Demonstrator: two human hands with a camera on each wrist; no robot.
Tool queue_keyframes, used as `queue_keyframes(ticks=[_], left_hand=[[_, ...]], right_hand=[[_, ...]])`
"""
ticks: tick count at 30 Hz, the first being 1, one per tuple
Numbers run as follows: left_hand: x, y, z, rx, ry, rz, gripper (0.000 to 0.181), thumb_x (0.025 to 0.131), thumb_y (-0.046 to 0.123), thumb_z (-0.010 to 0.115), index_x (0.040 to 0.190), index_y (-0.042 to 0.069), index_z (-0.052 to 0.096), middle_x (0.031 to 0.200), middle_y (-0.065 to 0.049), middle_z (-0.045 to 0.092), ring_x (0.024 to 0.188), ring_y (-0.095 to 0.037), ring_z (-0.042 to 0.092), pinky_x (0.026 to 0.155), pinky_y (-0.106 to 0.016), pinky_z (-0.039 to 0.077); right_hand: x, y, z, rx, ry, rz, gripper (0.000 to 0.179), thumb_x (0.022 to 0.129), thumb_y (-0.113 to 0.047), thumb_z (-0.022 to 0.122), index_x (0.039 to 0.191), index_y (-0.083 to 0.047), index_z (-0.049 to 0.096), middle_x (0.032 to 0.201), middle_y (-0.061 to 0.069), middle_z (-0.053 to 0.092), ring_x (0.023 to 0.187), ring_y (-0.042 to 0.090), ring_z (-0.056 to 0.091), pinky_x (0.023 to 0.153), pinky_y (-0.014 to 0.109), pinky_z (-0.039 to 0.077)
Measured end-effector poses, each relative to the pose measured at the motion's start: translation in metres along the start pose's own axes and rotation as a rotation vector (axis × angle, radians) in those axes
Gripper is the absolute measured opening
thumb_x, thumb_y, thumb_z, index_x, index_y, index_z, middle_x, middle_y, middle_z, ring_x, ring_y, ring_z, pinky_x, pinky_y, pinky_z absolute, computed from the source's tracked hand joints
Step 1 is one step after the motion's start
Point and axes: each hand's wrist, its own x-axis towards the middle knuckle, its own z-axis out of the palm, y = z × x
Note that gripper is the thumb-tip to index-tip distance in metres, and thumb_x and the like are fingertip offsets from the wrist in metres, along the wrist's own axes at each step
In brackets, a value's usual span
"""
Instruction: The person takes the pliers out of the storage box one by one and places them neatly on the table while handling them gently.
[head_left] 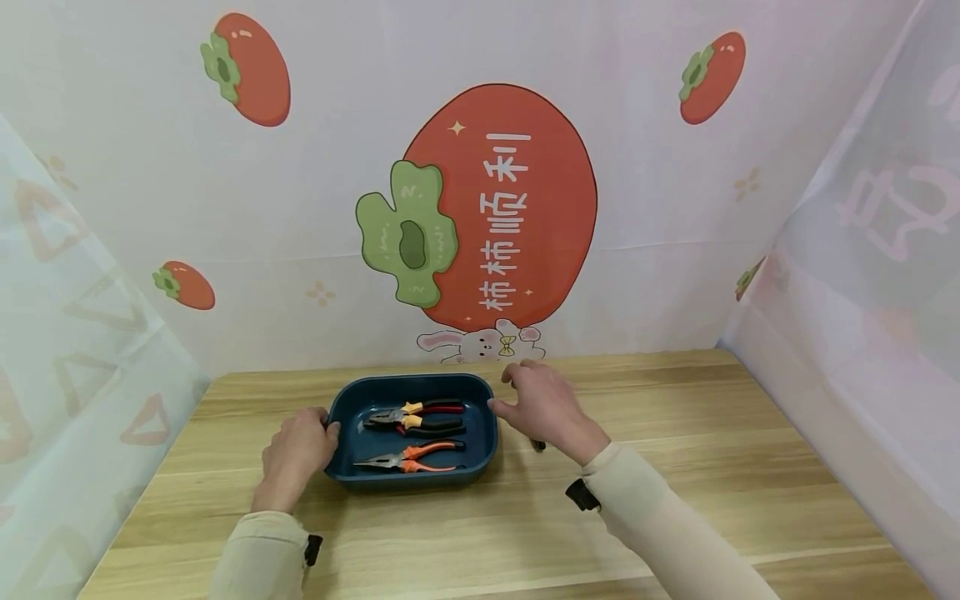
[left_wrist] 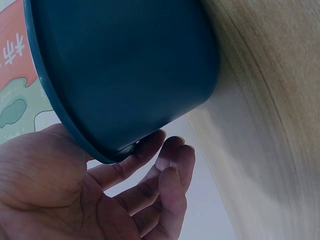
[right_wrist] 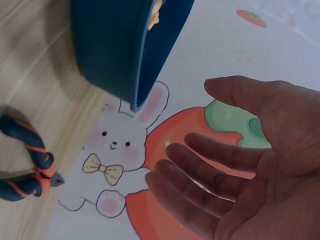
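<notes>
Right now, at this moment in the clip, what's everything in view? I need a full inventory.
Bin: one, dark blue, on the table
Yellow-handled pliers: apparently one pair, with black and red, in the bin
Orange-handled pliers: one, with black, in the bin nearer the person
Dark pliers: one, black with orange, on the table right of the bin
Table: one, light wood-grain, below
Backdrop: one, white, behind; printed with red fruit, faint flowers, a rabbit and white lettering
Side sheets: two, whitish with faint prints, left and right
Left hand: one, fingers gripping the bin's left end
Right hand: one, beside the bin's right end
Sleeves: two, cream, each with a black piece at the cuff
</notes>
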Motion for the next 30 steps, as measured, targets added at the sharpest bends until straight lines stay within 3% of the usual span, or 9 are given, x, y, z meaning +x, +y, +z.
queue_keyframes(ticks=[11, 23, 30], left_hand=[[-0.001, 0.000, 0.000, -0.005, 0.002, 0.006, 0.026, 0.104, 0.018, 0.053, 0.111, -0.004, 0.064, 0.080, -0.012, 0.060, 0.066, -0.028, 0.056, 0.057, -0.042, 0.041], [-0.002, 0.001, 0.000, 0.003, -0.004, -0.004, 0.024, 0.104, 0.019, 0.053, 0.107, -0.002, 0.064, 0.078, -0.011, 0.058, 0.066, -0.029, 0.055, 0.058, -0.042, 0.041], [0.000, 0.001, 0.000, 0.012, -0.005, -0.004, 0.026, 0.104, 0.019, 0.053, 0.113, -0.003, 0.064, 0.083, -0.013, 0.060, 0.068, -0.030, 0.056, 0.058, -0.044, 0.042]], right_hand=[[0.013, -0.022, -0.003, 0.004, -0.047, -0.104, 0.041, 0.089, -0.041, 0.078, 0.114, -0.009, 0.070, 0.106, 0.006, 0.068, 0.093, 0.021, 0.063, 0.077, 0.037, 0.053], [0.035, -0.040, 0.000, 0.009, -0.171, -0.172, 0.048, 0.090, -0.041, 0.077, 0.125, -0.010, 0.067, 0.119, 0.007, 0.066, 0.106, 0.023, 0.061, 0.090, 0.041, 0.051], [0.047, -0.047, 0.007, -0.015, -0.259, -0.213, 0.053, 0.090, -0.043, 0.077, 0.130, -0.009, 0.065, 0.126, 0.007, 0.065, 0.110, 0.024, 0.059, 0.096, 0.041, 0.048]])
